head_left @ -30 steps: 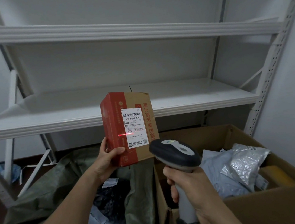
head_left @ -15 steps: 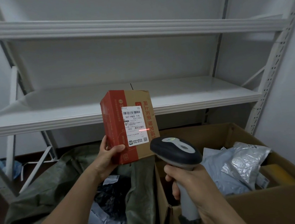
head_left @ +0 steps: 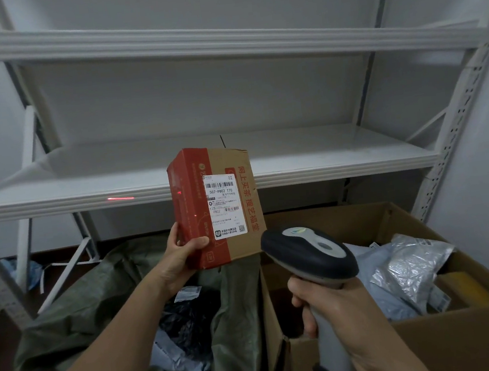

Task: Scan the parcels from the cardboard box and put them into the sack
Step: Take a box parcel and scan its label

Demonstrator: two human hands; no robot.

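The left hand (head_left: 181,259) is pinching the parcel (head_left: 189,191) by its lower corner, over the sack (head_left: 78,314); the right hand (head_left: 337,312) is gripping the scanner (head_left: 306,254); its red beam (head_left: 121,198) is striking the shelf (head_left: 325,160) up-left of the left fingers (head_left: 196,244), probably missing the label (head_left: 224,206).

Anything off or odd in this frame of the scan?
Yes: the red laser line lies on the front edge of the white metal shelf, left of the red-and-brown cardboard parcel in the left hand, not on its white barcode label. The black-and-grey handheld scanner in the right hand seems aimed off target.
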